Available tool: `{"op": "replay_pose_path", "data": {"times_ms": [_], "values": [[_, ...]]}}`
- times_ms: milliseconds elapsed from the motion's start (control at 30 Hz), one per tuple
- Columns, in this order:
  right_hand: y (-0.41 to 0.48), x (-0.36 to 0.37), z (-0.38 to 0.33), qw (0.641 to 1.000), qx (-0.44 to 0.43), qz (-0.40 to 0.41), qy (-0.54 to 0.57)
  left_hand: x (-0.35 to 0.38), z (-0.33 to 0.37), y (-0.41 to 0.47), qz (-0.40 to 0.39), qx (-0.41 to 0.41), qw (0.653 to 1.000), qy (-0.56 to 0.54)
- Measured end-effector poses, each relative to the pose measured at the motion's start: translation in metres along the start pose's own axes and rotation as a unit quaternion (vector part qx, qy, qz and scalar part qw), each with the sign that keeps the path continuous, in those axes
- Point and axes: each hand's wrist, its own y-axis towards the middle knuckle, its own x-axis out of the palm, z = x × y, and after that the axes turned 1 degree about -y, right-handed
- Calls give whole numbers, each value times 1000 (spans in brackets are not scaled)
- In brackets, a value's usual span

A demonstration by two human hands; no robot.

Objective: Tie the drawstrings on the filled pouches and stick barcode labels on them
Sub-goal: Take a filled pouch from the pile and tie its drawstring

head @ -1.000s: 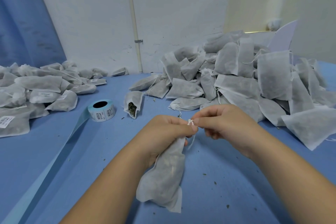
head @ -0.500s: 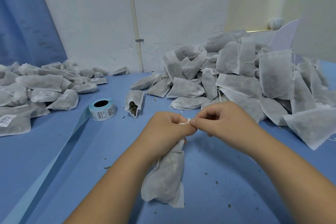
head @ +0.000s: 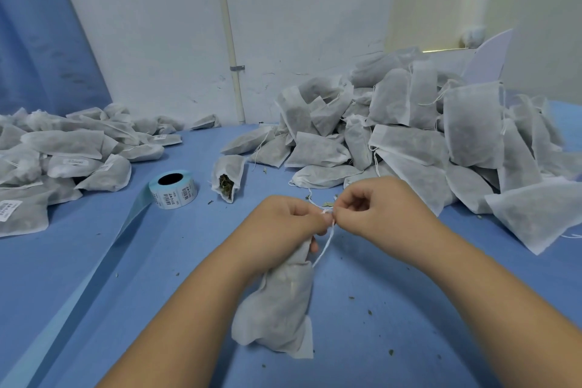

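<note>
Bare table [head: 78,261] lies open at lower left and lower right. A tall pouch heap [head: 409,142] blocks the upper right, a lower pile [head: 63,148] the left edge. A label roll [head: 173,189] and an open pouch [head: 228,176] sit mid-frame.

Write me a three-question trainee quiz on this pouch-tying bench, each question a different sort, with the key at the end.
1. True or false: the pale blue roll of barcode labels lies on the blue table, left of the white fabric pouch gripped by the left hand.
2. What does the right hand pinch? A. the thin white drawstring B. a barcode label C. a dried leaf
3. Which shows stuck labels: the left heap of pouches or the right heap?
Key: 1 true; 2 A; 3 the left heap.
</note>
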Motion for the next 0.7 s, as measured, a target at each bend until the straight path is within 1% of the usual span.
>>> {"op": "replay_pose_path", "data": {"times_ms": [167,400,500,633,700], "values": [[4,-10,9,1000,-3,0,15,-8,-2,1,2,-13,999,-42],[9,-23,21,1000,5,19,16,-20,-10,4,14,-36,999,-11],[10,-21,24,1000,7,27,12,-21,-11,4,-19,-46,999,-18],[11,-22,26,997,7,67,27,-28,-15,4,-86,-106,987,-88],[11,-25,26,996,7,87,30,-35,-17,4,-120,-110,982,-95]]}}
